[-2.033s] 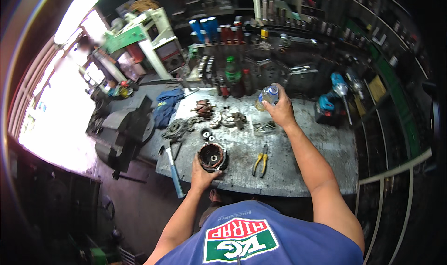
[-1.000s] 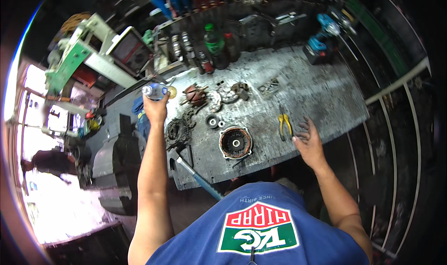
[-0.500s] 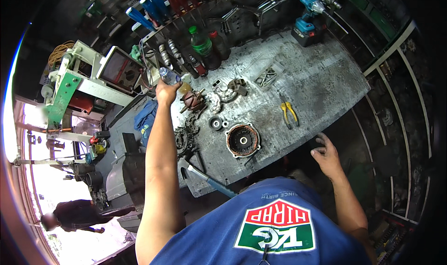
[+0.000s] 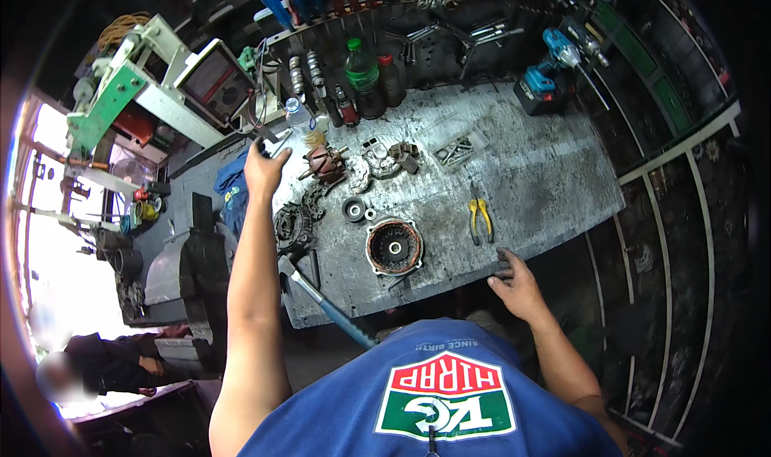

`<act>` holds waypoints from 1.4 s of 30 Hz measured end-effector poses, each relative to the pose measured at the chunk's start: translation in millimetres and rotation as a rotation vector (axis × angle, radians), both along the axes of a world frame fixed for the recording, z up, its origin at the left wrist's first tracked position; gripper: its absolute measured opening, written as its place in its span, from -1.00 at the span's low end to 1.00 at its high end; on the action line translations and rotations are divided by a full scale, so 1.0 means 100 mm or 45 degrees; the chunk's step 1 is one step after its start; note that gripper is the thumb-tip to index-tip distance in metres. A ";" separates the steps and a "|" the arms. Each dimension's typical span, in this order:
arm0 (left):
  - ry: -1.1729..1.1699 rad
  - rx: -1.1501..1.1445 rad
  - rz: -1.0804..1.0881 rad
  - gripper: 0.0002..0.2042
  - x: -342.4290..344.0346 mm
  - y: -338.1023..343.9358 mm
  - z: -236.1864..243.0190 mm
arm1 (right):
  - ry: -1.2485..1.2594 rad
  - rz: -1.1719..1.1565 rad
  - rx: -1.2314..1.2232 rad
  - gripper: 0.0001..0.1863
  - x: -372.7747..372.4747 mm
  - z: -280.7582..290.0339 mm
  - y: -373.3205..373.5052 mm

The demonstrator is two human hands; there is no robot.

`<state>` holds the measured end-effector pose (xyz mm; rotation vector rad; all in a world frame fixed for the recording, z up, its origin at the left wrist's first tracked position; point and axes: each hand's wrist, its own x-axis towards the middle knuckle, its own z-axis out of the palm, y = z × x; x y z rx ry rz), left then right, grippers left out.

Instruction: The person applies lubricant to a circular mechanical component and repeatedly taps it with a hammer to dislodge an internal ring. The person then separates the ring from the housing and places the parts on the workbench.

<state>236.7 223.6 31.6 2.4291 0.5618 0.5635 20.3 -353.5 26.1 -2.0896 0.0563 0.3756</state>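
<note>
Left hand (image 4: pixel 265 172) out over the far-left part of the counter (image 4: pixel 554 176), fingers spread, grip released, bare palm! Just beyond its fingertips, clear of them, stands a clear plastic bottle (image 4: pixel 299 118) with amber liquid low inside. A crumpled blue cloth (image 4: pixel 233 196) sits just left of that wrist, and to the hand's right, here's the copper-brown rotor (image 4: pixel 325 165).

Over to the right hand (image 4: pixel 518 290), low by the counter's front edge, fingers loosely bent, grasping nothing. Just ahead and slightly left lie yellow-handled pliers (image 4: pixel 480 218), untouched. Farther left of this hand, between it and the left forearm, rests the round stator housing (image 4: pixel 394 248), copper windings facing up. The blue-handled hammer (image 4: pixel 333 308) slants close to the left forearm's right side. Well ahead of the right hand, a teal cordless driver (image 4: pixel 554 70) stands on its battery.
</note>
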 end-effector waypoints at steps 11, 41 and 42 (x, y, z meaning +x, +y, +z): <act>0.085 -0.649 0.057 -0.33 -2.72 -1.98 -0.38 | 0.034 0.570 0.123 -0.29 0.87 -0.18 -0.05; 0.534 -0.639 -0.349 -0.37 -2.39 -2.29 -0.42 | -0.207 0.349 0.137 -0.40 0.94 -0.49 1.11; 0.547 -0.619 -0.372 -0.37 -2.37 -2.25 -0.42 | -0.114 0.251 0.251 -0.42 0.92 -0.54 1.10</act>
